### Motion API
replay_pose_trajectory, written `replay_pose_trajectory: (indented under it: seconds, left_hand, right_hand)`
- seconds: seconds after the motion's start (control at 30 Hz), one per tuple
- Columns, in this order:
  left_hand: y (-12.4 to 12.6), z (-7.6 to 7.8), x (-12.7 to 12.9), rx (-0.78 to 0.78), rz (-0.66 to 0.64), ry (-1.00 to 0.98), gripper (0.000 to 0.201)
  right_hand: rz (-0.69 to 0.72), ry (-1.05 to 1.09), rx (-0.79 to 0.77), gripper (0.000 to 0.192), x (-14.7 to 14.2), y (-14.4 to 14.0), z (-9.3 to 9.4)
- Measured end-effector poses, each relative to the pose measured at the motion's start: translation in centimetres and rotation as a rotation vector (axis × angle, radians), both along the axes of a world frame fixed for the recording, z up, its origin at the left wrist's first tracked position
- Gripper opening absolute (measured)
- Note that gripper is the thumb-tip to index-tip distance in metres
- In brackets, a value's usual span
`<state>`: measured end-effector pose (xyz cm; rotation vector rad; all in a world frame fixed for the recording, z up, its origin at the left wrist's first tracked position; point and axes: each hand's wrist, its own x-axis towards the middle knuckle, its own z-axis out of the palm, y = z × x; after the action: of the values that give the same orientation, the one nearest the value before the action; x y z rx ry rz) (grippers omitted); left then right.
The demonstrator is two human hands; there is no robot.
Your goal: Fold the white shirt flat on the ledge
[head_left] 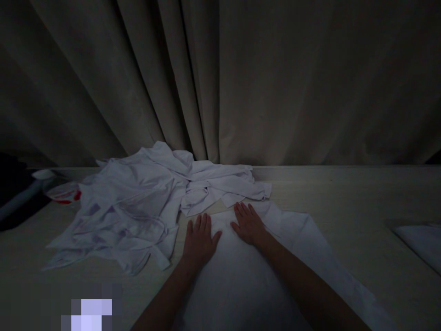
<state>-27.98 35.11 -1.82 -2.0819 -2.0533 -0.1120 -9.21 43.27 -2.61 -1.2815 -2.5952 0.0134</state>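
Pressing flat, both hands released: left hand (199, 239), right hand (248, 225) on white cloth garment (241, 280) spread on pale counter (344, 202). Beside garment's left: crumpled white heap (144, 202), unfolded.

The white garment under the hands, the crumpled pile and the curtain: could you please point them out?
white garment (241, 280), head view, flat middle.
crumpled pile (138, 207), head view, centre.
curtain (275, 82), head view, plain right stretch.

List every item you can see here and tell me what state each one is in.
White cloth spread on the table: laid flat.
Left hand: open, palm down on it.
Right hand: open, palm down on it.
Pile of white garments: crumpled, unfolded.
Grey curtain: drawn shut.
Folded white cloth at the right edge: lying flat.
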Motion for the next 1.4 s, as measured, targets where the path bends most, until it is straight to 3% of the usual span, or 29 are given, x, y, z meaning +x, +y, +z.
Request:
replay_pose_trajectory:
  seconds: [0.7,0.87,0.97,1.03,1.13,1.2,1.3,1.4]
  left_hand:
    - [-0.3,0.5,-0.2,-0.053,0.001,0.023,0.076]
    - [0.2,1.3,0.0,-0.062,-0.003,0.026,0.077]
    - [0.5,1.8,0.7,-0.005,-0.007,0.021,0.077]
    - [0.8,1.8,1.6,0.017,-0.053,0.005,0.072]
    - [1.9,1.4,3.5,0.047,-0.129,-0.043,0.067]
    - [3.0,1.2,4.9,0.08,-0.147,-0.075,0.065]
    - [5.1,0.9,7.3,0.107,-0.178,-0.093,0.061]
    - [6.8,0.5,9.4,0.107,-0.161,-0.094,0.057]
  right_hand:
    - [-0.013,-0.024,-0.051,0.074,0.1,0.4,0.2]
    - [-0.023,0.05,-0.026,0.076,-0.2,-0.2,1.5]
    - [-0.026,0.147,0.048,0.07,1.7,-0.2,3.0]
    - [-0.107,0.196,0.074,0.065,4.3,0.3,3.4]
    - [-0.312,0.22,0.048,0.061,8.7,1.2,2.8]
    - [-0.367,0.192,0.013,0.06,10.9,1.5,1.8]
    - [-0.326,0.136,0.002,0.059,11.9,1.6,0.5]
    - [-0.319,0.096,-0.006,0.059,11.1,1.6,-0.2]
